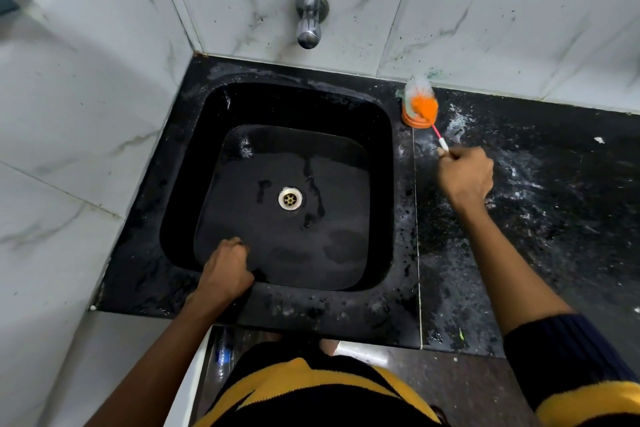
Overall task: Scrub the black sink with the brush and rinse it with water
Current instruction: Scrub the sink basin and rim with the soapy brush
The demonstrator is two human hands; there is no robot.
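Black sink [194, 163], one brush [420, 104], one tap [309, 0], two hands.

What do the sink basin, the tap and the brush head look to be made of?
Sink: black, glossy, probably stone or composite; wet sheen. Tap: polished metal, mirror-like reflections. Brush: likely synthetic orange and white bristles, thin pink, probably plastic, handle held by the right hand.
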